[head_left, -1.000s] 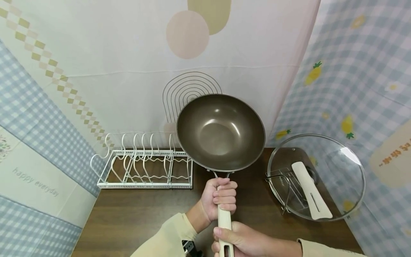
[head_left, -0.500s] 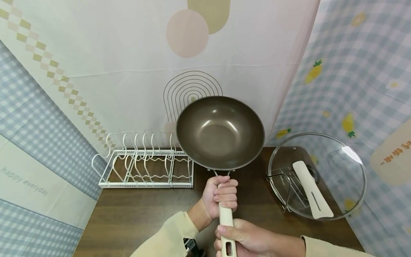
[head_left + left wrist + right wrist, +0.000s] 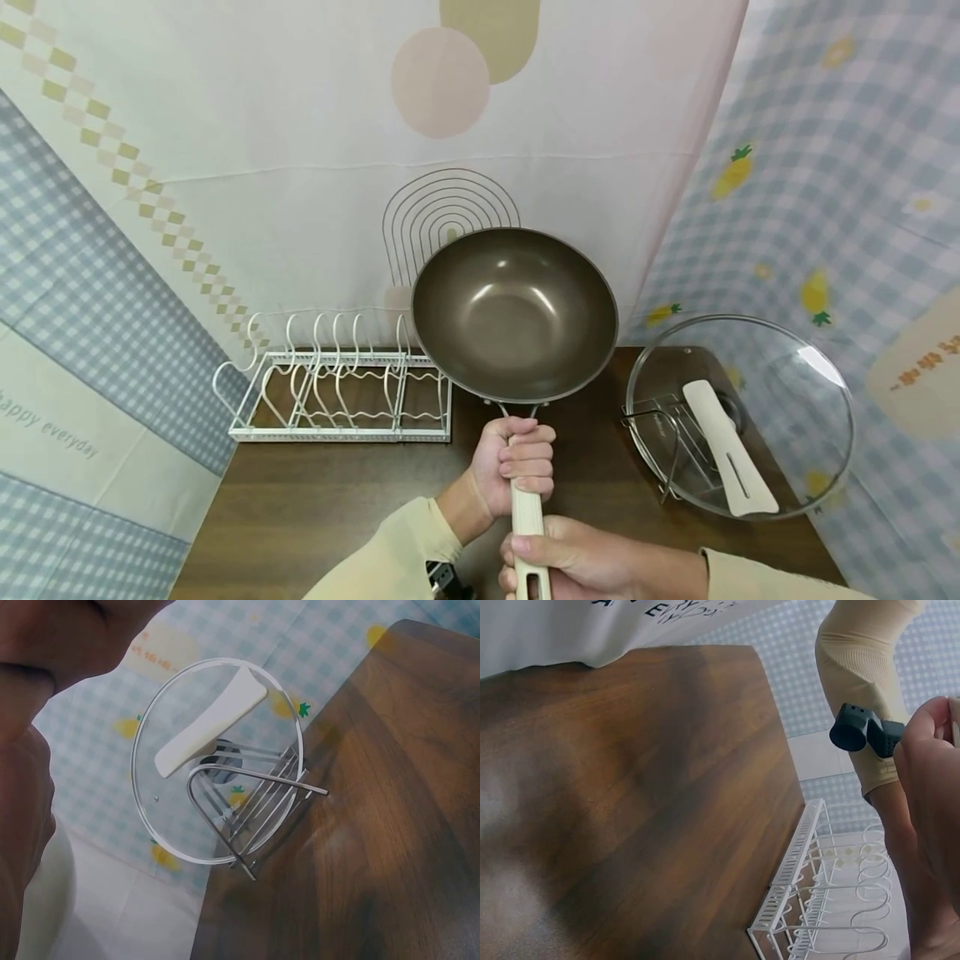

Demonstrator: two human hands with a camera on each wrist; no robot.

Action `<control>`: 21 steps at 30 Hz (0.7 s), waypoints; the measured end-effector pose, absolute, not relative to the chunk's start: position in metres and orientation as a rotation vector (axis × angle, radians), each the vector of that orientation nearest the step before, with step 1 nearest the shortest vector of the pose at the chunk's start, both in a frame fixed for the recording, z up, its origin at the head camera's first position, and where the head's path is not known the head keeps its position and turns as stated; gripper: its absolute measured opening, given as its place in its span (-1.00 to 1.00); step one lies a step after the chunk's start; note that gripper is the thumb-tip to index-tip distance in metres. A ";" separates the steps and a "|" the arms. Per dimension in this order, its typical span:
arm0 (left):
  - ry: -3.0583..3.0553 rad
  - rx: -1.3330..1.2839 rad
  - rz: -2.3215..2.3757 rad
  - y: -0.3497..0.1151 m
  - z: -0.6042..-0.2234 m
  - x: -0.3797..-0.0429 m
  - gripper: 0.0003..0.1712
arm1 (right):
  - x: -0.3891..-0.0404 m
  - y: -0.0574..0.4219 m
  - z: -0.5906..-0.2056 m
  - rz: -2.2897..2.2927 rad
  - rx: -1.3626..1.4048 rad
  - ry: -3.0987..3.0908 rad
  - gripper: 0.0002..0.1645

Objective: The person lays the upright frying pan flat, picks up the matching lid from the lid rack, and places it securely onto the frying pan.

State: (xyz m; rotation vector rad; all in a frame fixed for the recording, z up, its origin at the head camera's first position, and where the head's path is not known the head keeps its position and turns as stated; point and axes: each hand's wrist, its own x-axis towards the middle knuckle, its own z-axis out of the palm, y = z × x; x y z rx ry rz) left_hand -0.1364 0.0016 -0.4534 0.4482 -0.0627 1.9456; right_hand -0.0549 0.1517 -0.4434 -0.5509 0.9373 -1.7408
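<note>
A deep brown wok (image 3: pixel 513 317) is held up over the table in the head view, its inside turned toward me and its cream handle (image 3: pixel 527 512) pointing down at me. My left hand (image 3: pixel 517 462) grips the handle near the pan. Lower down, my right hand (image 3: pixel 570 554) holds the handle's end, thumb across the top. In the left wrist view, part of my left hand (image 3: pixel 67 660) fills the upper left corner. The right wrist view catches my right hand (image 3: pixel 934 772) at its right edge.
Left of the wok stands a white wire rack (image 3: pixel 341 433) with several upright loops. At right, a glass lid (image 3: pixel 813 400) with a long cream handle (image 3: pixel 729 450) leans on a metal stand (image 3: pixel 675 450). Patterned cloth hangs behind the brown wooden table (image 3: pixel 337 500).
Both hands keep their grip on the handle. The wok tilts very slightly and otherwise stays almost where it was.
</note>
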 end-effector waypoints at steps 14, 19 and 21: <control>-0.045 0.443 1.962 0.001 -0.452 -0.132 -0.57 | -0.053 0.154 -0.442 -1.714 -0.552 0.965 -0.78; -0.018 0.451 1.960 0.002 -0.450 -0.131 -0.56 | -0.053 0.156 -0.441 -1.687 -0.568 1.023 -0.77; -0.013 0.455 1.963 0.003 -0.450 -0.131 -0.56 | -0.053 0.157 -0.440 -1.686 -0.567 1.028 -0.77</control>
